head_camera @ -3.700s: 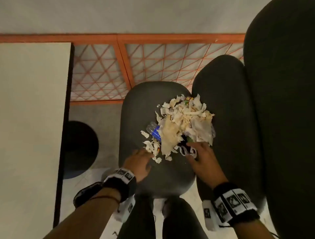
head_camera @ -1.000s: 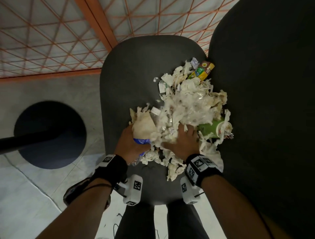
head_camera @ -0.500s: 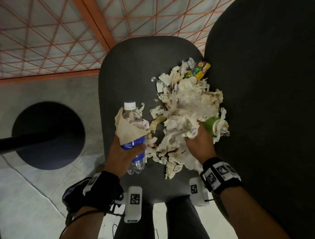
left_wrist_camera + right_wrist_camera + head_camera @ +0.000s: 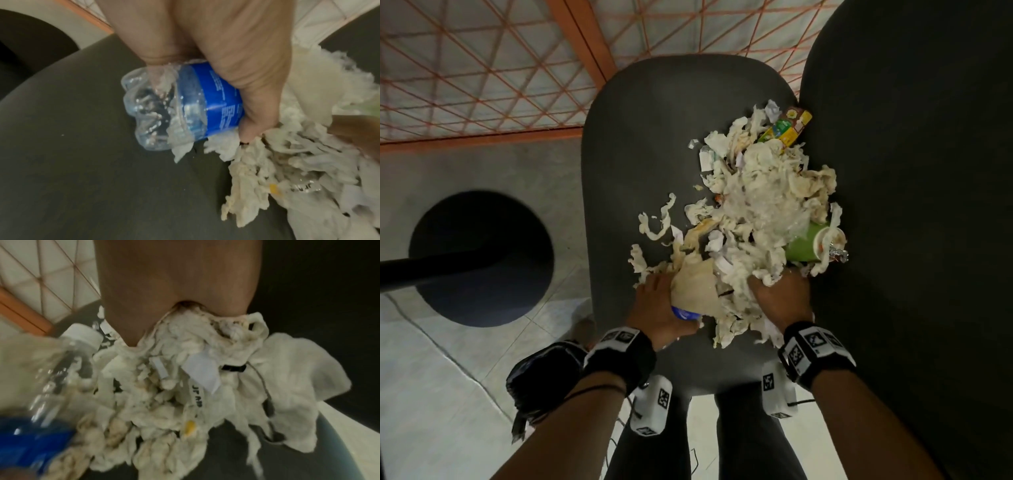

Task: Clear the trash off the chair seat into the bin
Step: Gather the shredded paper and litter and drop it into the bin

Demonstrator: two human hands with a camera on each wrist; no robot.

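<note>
Left hand [image 4: 657,305] grips bottle [image 4: 185,105] — right hand [image 4: 780,298] grabs tissue pile [image 4: 760,212]

One plastic bottle [image 4: 185,104], one green cup [image 4: 808,245], one carton [image 4: 789,128], one paper-scrap heap [image 4: 760,209], scraps uncountable.

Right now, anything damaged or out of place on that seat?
Yes. The plastic bottle gripped by the left hand is crumpled at its base. Loose paper strips lie apart from the main trash pile on the chair seat.
</note>
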